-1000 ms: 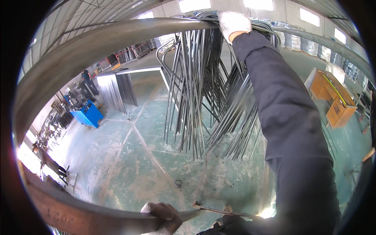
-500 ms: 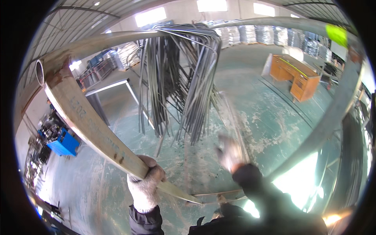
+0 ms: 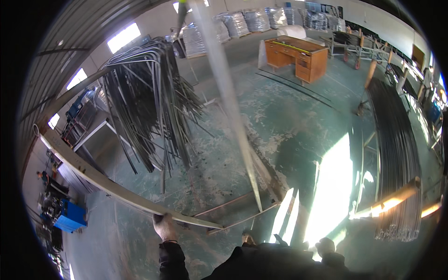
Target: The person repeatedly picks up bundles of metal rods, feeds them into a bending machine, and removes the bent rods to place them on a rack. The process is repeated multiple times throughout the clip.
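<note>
My left hand, in a pale knitted glove with dark fingertips, is closed round a square metal post of a frame. My right hand, also gloved, is low beside my body, near bright sunlight on the floor; its fingers are too unclear to read. Ahead on the left, a thick bundle of bent dark metal rods hangs over the frame's top bar, ends spread downward. A second post of the frame slants down the middle, blurred, to a floor-level base.
A wooden desk stands far right of centre, with long thin rods on the floor beside it. Wrapped stacks line the back wall. Long dark rods lie on a rack at right. A blue machine is at left.
The view has swung right, so the rod bundle now sits further left. My right hand has dropped from in front of me to beside my body. My left hand stays on the post.
</note>
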`<action>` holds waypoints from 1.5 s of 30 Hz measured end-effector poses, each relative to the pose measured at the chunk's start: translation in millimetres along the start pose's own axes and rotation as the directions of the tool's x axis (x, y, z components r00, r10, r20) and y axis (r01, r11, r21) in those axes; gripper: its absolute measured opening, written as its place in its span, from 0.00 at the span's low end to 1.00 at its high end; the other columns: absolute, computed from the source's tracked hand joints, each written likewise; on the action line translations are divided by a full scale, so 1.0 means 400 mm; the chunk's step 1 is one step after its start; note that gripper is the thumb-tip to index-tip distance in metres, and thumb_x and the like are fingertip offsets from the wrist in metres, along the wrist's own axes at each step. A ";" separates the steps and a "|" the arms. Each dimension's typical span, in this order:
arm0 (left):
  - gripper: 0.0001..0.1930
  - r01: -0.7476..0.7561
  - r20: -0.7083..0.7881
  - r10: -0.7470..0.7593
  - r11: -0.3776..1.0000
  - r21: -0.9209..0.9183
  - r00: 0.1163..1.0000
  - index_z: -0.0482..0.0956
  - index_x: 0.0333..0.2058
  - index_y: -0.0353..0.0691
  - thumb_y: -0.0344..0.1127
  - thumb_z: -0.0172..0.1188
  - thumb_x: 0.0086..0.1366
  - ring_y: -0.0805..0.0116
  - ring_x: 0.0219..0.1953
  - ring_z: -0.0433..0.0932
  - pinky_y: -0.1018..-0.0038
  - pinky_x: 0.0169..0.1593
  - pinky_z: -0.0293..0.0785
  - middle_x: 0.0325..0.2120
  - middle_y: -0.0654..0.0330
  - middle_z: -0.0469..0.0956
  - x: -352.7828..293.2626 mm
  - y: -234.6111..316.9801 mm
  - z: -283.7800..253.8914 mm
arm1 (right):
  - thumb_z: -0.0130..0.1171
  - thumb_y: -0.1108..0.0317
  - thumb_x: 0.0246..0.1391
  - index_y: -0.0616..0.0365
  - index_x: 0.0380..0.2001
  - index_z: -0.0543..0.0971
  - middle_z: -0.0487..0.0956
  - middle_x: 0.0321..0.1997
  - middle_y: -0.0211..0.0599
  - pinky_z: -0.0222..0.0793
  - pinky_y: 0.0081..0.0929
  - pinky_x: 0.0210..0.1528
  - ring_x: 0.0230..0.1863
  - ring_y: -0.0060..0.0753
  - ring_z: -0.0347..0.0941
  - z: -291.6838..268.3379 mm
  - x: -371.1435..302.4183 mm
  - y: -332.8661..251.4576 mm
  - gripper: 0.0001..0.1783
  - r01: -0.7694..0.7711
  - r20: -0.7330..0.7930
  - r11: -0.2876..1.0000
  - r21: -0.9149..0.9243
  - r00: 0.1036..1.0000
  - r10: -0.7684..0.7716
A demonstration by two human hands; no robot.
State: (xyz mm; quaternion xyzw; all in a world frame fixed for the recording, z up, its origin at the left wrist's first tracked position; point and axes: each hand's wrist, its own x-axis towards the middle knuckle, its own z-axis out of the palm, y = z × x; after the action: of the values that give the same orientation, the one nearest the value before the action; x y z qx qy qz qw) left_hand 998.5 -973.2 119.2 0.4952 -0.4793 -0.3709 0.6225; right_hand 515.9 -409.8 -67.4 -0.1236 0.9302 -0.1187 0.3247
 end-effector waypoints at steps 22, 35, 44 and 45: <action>0.14 -0.118 0.789 -0.613 0.787 0.605 -0.043 0.84 0.48 0.30 0.26 0.71 0.63 0.59 0.42 0.87 0.64 0.48 0.84 0.40 0.51 0.87 -1.166 -0.240 1.181 | 0.70 0.57 0.67 0.60 0.63 0.83 0.91 0.55 0.48 0.80 0.42 0.65 0.59 0.50 0.87 -0.460 -0.023 0.549 0.27 -0.135 -0.258 0.680 0.720 0.858 0.443; 0.14 -0.089 0.841 -0.436 0.898 0.432 -0.319 0.81 0.50 0.26 0.24 0.63 0.68 0.61 0.40 0.87 0.66 0.47 0.86 0.40 0.50 0.87 -1.737 0.063 1.688 | 0.82 0.46 0.51 0.58 0.74 0.72 0.78 0.71 0.53 0.71 0.50 0.75 0.74 0.58 0.72 -0.926 0.235 1.103 0.53 -0.485 -0.565 0.731 0.480 0.467 0.681; 0.11 -0.470 0.657 -0.513 0.842 0.263 -0.552 0.86 0.51 0.39 0.35 0.65 0.76 0.60 0.49 0.88 0.64 0.58 0.82 0.43 0.53 0.89 -2.242 0.368 1.476 | 0.64 0.59 0.65 0.61 0.59 0.80 0.83 0.60 0.51 0.77 0.49 0.64 0.64 0.57 0.79 -1.015 0.474 1.283 0.24 -0.485 -0.418 0.852 0.198 0.744 0.521; 0.12 -0.458 0.633 -0.471 0.866 0.200 -0.614 0.86 0.52 0.39 0.37 0.65 0.76 0.59 0.50 0.88 0.63 0.58 0.81 0.43 0.53 0.89 -2.275 0.403 1.466 | 0.64 0.59 0.65 0.62 0.57 0.81 0.84 0.60 0.53 0.78 0.50 0.63 0.63 0.59 0.80 -1.020 0.472 1.293 0.23 -0.447 -0.390 0.860 0.248 0.767 0.510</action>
State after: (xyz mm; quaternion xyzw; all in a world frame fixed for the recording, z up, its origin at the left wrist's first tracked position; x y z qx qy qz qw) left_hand 189.5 -236.2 96.7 0.0080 -0.8206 -0.4585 -0.3411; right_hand 35.2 76.3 -21.1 0.1714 0.9687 -0.1219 0.1321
